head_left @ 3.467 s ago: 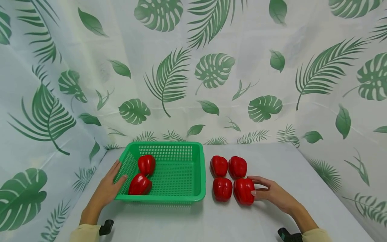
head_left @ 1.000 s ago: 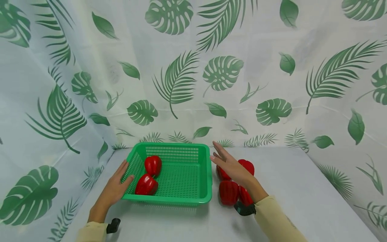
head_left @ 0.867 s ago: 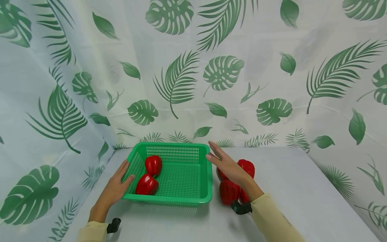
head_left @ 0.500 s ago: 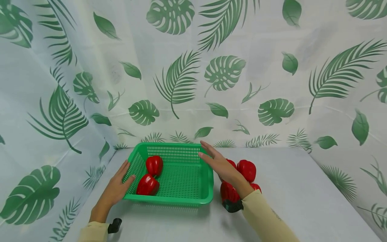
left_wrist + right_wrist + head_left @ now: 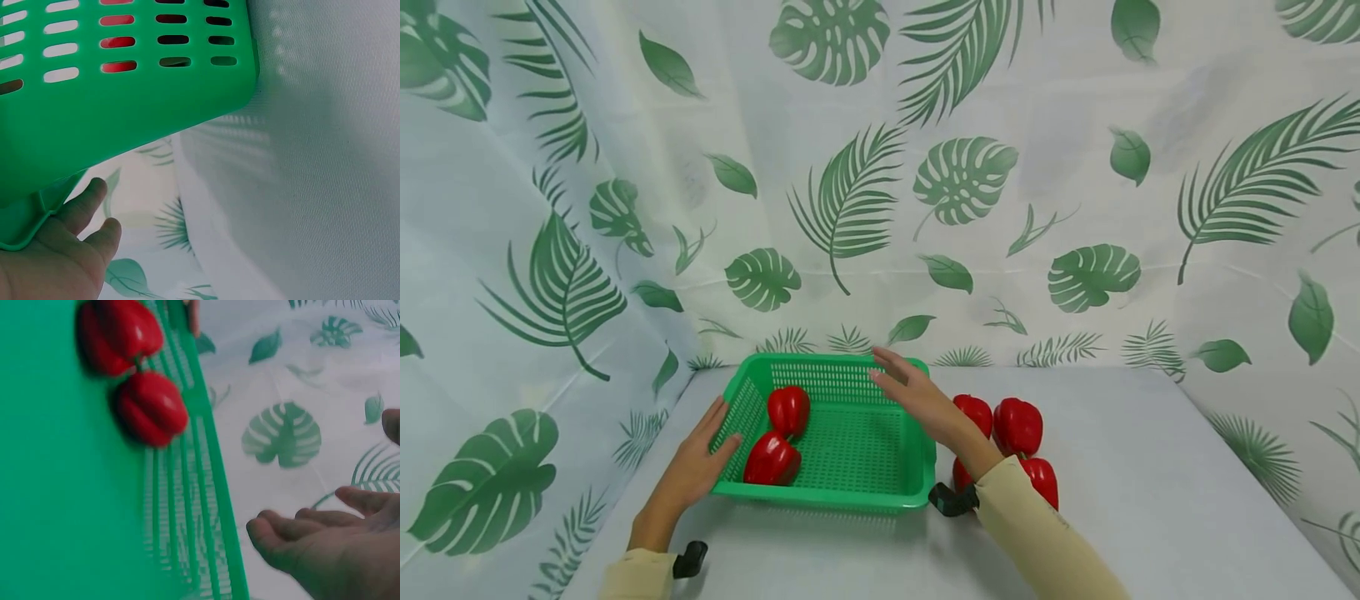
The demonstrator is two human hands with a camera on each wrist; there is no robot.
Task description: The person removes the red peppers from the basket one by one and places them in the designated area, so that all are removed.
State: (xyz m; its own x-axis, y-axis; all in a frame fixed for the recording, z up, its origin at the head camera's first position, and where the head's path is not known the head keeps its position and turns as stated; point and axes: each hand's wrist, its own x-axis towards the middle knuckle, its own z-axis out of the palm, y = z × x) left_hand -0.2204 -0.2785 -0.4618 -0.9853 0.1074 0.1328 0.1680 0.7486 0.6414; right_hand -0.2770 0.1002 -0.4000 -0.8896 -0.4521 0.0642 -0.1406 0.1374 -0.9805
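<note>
In the head view, a green plastic basket (image 5: pixel 820 498) stands on the white table. Two red bell peppers (image 5: pixel 788 411) lie at its left end, one behind the other. My left hand (image 5: pixel 688 467) rests at the basket's left rim, fingers fairly straight along the outside. My right hand (image 5: pixel 917 400) hovers over the back right part of the basket with nothing in it. Its fingers are extended, also in the right wrist view. Several more red bell peppers (image 5: pixel 1018 426) sit grouped right of the basket, partly hidden by my right forearm.
A white cloth with green leaf prints (image 5: pixel 962 179) hangs behind and at both sides of the table (image 5: pixel 1150 500). Dark wrist devices (image 5: pixel 690 559) sit at both sleeve cuffs. The basket's walls are slotted.
My right hand has left the front right pepper of the group and moved left, empty, over the basket's right side. The peppers and left hand stay put; the head view has shifted slightly.
</note>
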